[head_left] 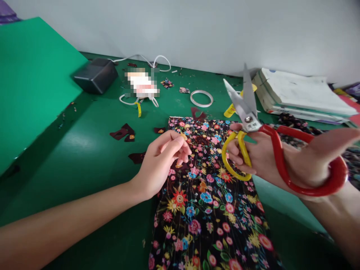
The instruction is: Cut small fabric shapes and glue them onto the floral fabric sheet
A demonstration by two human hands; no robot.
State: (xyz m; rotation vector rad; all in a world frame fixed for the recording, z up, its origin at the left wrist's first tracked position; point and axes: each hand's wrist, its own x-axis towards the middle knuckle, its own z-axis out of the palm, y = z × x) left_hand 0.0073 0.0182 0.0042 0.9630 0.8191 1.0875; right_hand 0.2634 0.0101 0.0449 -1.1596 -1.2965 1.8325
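Observation:
My left hand (165, 157) is closed in a pinch above the floral fabric, with a small yellow-orange piece (183, 136) at the fingertips; its exact kind is too small to tell. The black fabric (205, 210), printed with colourful flowers, lies lengthwise beneath both hands. In my right hand (264, 153) is a pair of scissors (248, 119), blades apart and pointing up and away. My fingers pass through the yellow loop, and the red loop hangs around the base of my thumb. Dark maroon scraps (123, 132) with orange spots lie beside and on the fabric.
A green table holds a black box (96, 76), a blurred-out item with a white cord (142, 84), and a tape ring (201, 98). A yellow tube (230, 110) lies behind the scissors. Stacked books (306, 93) stand at right, a green board (33, 82) at left. Behind is a wall.

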